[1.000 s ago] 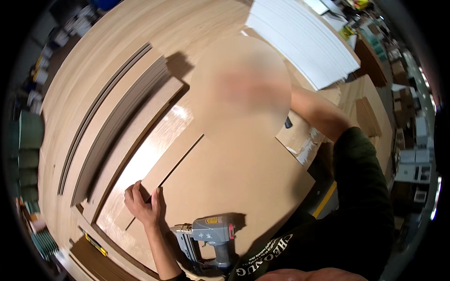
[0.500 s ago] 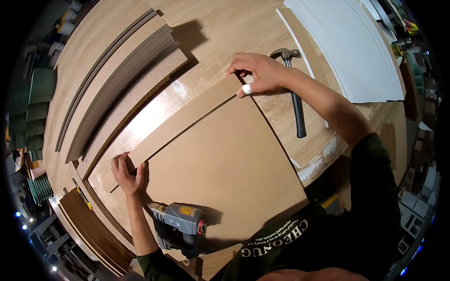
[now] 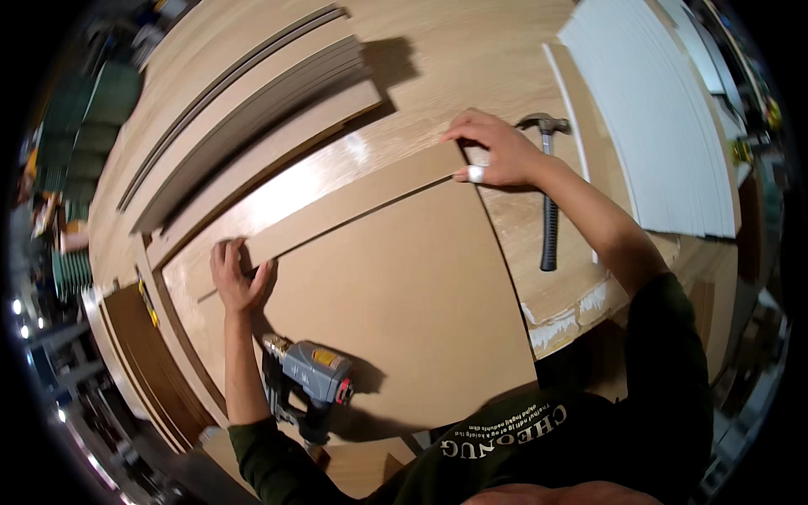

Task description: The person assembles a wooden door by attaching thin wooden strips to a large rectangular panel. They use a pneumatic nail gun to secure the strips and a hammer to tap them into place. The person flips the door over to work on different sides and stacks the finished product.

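Observation:
A long narrow tan board strip [image 3: 353, 199] lies along the far edge of a large tan panel [image 3: 396, 303], with a thin dark line between the two. My left hand [image 3: 239, 276] is closed over the strip's left end, fingers on the far side and thumb on the near side. At the other end my right hand [image 3: 498, 153], white tape round one finger, grips the strip between fingers and thumb. A grey and black nail gun [image 3: 315, 370] rests on the panel beside my left forearm. Right of my right hand lies a claw hammer [image 3: 550, 210] with a black handle.
Beyond the strip stands a stack of long boards [image 3: 261, 126] on the wooden table [image 3: 471, 50]. White panels [image 3: 648, 126] are piled at the far right. Brown boards [image 3: 156, 358] stand at the left edge. The table's chipped near edge [image 3: 568, 324] shows at right.
The whole view has turned and shifted, so the table's things sit differently in the picture. Both hands keep their hold on the strip's ends; the strip shows no clear movement against the panel.

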Motion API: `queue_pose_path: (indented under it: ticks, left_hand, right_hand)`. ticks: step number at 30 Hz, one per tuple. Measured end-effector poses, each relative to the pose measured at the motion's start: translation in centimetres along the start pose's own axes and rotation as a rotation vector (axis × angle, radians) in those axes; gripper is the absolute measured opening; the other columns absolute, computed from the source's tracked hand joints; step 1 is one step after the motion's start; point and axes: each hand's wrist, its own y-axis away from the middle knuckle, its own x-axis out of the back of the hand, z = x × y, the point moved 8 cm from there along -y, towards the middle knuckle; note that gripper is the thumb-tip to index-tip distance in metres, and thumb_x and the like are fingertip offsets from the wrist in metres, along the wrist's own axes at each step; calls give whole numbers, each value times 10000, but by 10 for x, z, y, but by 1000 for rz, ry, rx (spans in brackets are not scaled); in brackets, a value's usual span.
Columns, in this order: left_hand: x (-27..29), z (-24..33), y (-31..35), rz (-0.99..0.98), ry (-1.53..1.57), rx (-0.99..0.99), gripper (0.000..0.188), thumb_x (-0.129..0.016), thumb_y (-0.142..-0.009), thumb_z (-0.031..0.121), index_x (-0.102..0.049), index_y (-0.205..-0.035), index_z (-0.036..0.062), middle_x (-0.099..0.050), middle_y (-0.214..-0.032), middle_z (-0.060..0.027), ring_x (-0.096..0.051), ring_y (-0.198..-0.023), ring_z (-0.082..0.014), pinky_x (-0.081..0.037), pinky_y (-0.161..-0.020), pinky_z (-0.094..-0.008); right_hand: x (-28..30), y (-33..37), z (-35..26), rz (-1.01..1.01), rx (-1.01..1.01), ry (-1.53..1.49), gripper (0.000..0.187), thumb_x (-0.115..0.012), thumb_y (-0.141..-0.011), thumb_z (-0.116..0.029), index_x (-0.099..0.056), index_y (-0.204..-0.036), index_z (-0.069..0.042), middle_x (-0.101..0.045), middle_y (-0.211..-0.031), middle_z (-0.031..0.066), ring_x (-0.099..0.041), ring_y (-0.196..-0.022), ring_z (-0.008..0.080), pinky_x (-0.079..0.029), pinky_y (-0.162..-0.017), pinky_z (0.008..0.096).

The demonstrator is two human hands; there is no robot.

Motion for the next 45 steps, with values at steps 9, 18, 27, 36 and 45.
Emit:
queue_pose_path:
  ticks: [9,18,27,36,45]
  left_hand:
    - [4,-6,-9,-17,-38,42,516,-738,-687,383,-592,-1037,32,-534,-954,-153,-506,-909,-343,-412,-815,-436]
    - [-18,-63,32,-33,111,155,532,-732,-763,317,-532,-1097,-45,-459,-1154,-196,-509,-1050,-327,-443,-863,-438]
    - [-18,-17,-4,-25,95,40,527,-777,-753,331,-581,-1050,-58,-491,-1010,-171,-514,-806,-258,-470,-667,-395]
    - [-25,-38,14,-84,17,76,439,-789,-768,163,-552,-1054,-71,-472,-1054,-147,-545,-819,-227,-501,-700,-345]
    - [-35,-62,33,-3,417,190,574,-699,-753,198,-451,-1183,-92,-409,-1182,-189,-475,-1074,-287,-381,-971,-378]
  right_hand:
    - [7,-4,-6,82,98,-3,489,-819,-637,-174,-623,-1075,-80,-553,-1142,78,-528,-1114,269,-421,-975,369]
    - [15,-4,-28,144,216,-94,484,-802,-654,-284,-635,-1060,-80,-591,-1104,99,-542,-1060,292,-411,-949,391]
    - [10,10,-4,179,148,6,498,-819,-628,-384,-666,-1007,-101,-600,-1092,67,-531,-1096,268,-397,-952,386]
    - [10,12,0,190,173,-36,493,-806,-655,-385,-654,-1022,-92,-596,-1074,64,-525,-1096,257,-373,-953,390]
    - [5,1,6,191,182,-112,508,-835,-627,-306,-661,-1041,-69,-616,-1073,105,-570,-1014,305,-454,-895,410]
